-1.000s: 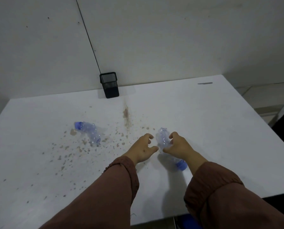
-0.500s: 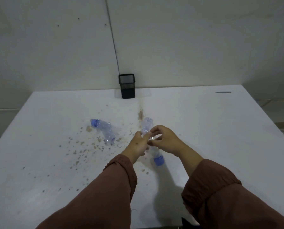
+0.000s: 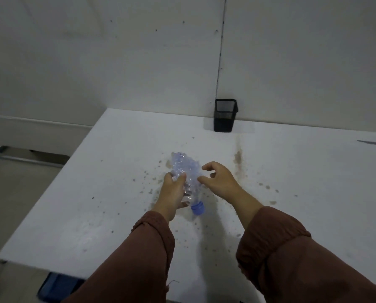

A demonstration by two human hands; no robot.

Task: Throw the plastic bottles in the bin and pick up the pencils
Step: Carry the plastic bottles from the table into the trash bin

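Note:
My left hand [image 3: 173, 190] grips a crumpled clear plastic bottle [image 3: 191, 189] by its body, blue cap [image 3: 197, 208] pointing toward me, just above the stained white table [image 3: 108, 204]. Beyond it lies more crumpled bluish plastic [image 3: 181, 161], apparently the second bottle; the two overlap and I cannot separate them cleanly. My right hand [image 3: 218, 179] hovers to the right of the bottles with fingers spread, holding nothing. No pencils are clearly in view.
A black mesh pen holder [image 3: 225, 115] stands at the table's back edge against the wall. A thin dark object [image 3: 372, 142] lies at the far right. Something blue [image 3: 58, 286] shows below the table's near edge at bottom left. Floor lies past the left edge.
My right hand has let go of the bottle, which my left hand now holds alone. Both hands have moved left to where the second bottle lies. The view has swung left.

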